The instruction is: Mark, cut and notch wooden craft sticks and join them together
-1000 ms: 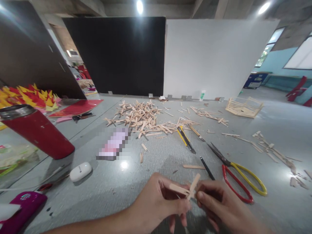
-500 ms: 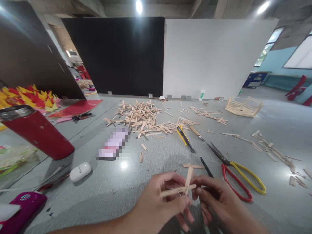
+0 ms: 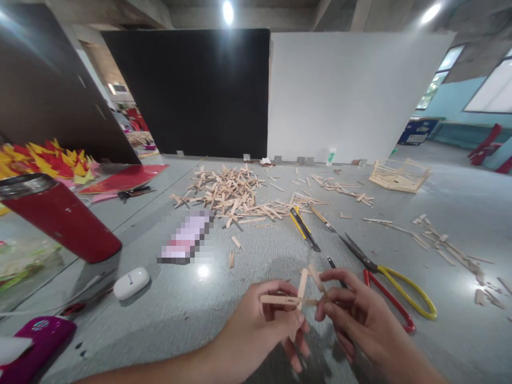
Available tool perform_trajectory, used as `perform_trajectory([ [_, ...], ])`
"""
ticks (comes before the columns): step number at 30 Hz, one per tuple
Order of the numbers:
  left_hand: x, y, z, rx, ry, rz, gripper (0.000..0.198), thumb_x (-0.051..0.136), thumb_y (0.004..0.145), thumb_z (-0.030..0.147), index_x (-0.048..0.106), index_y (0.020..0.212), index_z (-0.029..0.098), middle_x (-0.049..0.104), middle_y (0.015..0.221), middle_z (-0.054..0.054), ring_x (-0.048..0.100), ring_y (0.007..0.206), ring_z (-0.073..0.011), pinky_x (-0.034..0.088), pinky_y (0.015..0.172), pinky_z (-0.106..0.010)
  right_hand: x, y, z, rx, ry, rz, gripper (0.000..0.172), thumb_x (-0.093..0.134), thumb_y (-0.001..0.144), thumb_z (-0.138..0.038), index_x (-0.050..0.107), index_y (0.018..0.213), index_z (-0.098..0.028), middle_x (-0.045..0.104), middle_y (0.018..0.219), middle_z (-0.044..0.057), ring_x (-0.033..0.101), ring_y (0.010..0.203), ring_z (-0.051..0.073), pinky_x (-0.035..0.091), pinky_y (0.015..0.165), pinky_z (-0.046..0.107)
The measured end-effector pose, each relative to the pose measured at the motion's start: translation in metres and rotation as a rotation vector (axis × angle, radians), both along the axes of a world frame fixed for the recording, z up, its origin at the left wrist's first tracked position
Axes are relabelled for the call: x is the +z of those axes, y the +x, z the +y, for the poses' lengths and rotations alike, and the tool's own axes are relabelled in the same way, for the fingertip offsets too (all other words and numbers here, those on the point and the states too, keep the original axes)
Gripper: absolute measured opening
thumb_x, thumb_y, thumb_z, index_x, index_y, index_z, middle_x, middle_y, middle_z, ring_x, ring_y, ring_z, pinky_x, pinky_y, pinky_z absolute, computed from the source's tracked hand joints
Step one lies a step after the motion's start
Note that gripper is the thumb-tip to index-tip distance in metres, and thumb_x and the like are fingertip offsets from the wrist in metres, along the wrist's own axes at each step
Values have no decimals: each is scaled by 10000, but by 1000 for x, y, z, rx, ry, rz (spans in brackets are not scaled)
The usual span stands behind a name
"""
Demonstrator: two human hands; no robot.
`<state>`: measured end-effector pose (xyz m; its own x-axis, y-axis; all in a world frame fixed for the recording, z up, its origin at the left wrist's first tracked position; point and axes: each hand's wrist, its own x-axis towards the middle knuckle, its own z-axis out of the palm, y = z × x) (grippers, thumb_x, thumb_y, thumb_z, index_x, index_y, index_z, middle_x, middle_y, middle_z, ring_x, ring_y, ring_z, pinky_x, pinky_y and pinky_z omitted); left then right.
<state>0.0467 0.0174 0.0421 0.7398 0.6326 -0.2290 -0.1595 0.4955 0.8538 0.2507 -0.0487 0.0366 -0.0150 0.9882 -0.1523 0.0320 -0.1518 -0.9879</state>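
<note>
Crossed wooden craft sticks are pinched in my left hand, thumb in front and fingers behind. One stick lies nearly level, and another stands up steeply behind it. My right hand is closed at the right end of the level stick, its thumb and fingertips pressed together there. A slanted craft stick rises beside my right index finger; whether that hand grips it is hard to see. Just beyond my right hand are a black pen, partly covered, and scissors with red and yellow handles.
A heap of craft sticks lies farther back, near a yellow utility knife. At left are a phone, a white case and a red flask. A stick frame stands back right. Panels close off the far side.
The crossed sticks have turned and shifted slightly left with my left hand. My right hand's index finger has lifted and now covers more of the pen. A slanted stick now shows beside it.
</note>
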Motion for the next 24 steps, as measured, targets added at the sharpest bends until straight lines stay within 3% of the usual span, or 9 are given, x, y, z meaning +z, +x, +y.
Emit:
perform_trajectory([
  [4, -2, -1, -1, -170, -12, -52, 510, 892, 822, 510, 539, 977, 175, 726, 797, -45, 750, 727, -173, 628, 664, -287, -7, -3, -1, 77, -50, -6, 392, 766, 931, -564, 718, 939, -175, 731, 755, 12, 601, 500, 79, 508, 428, 146],
  [7, -1, -2, -1, -183, -8, -83, 494, 880, 848, 493, 533, 987, 171, 730, 794, -49, 757, 729, -167, 634, 671, -284, -10, -3, -3, 119, -53, 1, 357, 777, 936, -517, 745, 886, -165, 703, 692, -4, 606, 490, 85, 497, 429, 149],
  [16, 6, -3, 3, -113, 13, -214, 377, 818, 939, 374, 497, 999, 186, 734, 796, -41, 756, 689, -156, 648, 619, -269, 9, 10, 4, 5, 47, -221, 345, 746, 963, -503, 700, 856, -178, 584, 666, -43, 533, 551, 90, 457, 489, 168],
  [20, 13, -7, 5, -93, 42, -207, 353, 807, 932, 379, 515, 995, 191, 701, 740, -13, 704, 603, -135, 603, 540, -227, 11, 20, 8, 21, 75, -256, 434, 670, 986, -586, 675, 839, -177, 533, 655, -51, 491, 518, 85, 436, 456, 176],
  [24, 18, -9, 10, 45, 80, -114, 348, 808, 900, 373, 501, 921, 210, 618, 650, 49, 585, 522, -88, 548, 510, -194, 12, 24, 11, -19, 59, -243, 467, 715, 938, -622, 680, 840, -167, 500, 624, -69, 468, 462, 64, 399, 418, 164],
])
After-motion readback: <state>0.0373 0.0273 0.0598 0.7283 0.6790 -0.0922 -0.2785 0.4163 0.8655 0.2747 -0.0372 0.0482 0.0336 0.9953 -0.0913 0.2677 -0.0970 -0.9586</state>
